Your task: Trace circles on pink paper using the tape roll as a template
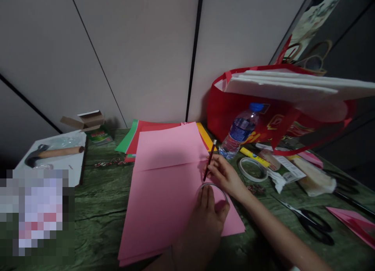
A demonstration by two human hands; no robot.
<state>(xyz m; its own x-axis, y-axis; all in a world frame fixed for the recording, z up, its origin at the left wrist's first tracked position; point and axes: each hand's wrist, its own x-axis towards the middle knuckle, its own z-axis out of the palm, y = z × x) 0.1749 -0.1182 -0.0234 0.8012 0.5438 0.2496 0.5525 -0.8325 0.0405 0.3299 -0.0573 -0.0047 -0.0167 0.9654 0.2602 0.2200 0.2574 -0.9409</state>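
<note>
Pink paper sheets (158, 197) lie stacked in front of me, the top one with a crosswise fold or edge. My left hand (205, 220) presses a thin round ring (218, 186), which looks like a tape roll, down on the right part of the pink paper. Its fingertips are at the ring's left side and the thumb at its right; my hand covers the near part. Between the fingers of my right hand (221, 171) is a dark pencil (209, 161), held nearly upright. Its lower tip is at the ring's far edge on the paper.
Right of the paper are a water bottle (240, 130), a tape roll (253, 169), a yellow glue stick (254, 157) and black-handled scissors (310, 220). A red bag (225, 111) with white boards stands behind. On the left, a hammer (58, 152) lies on a white board.
</note>
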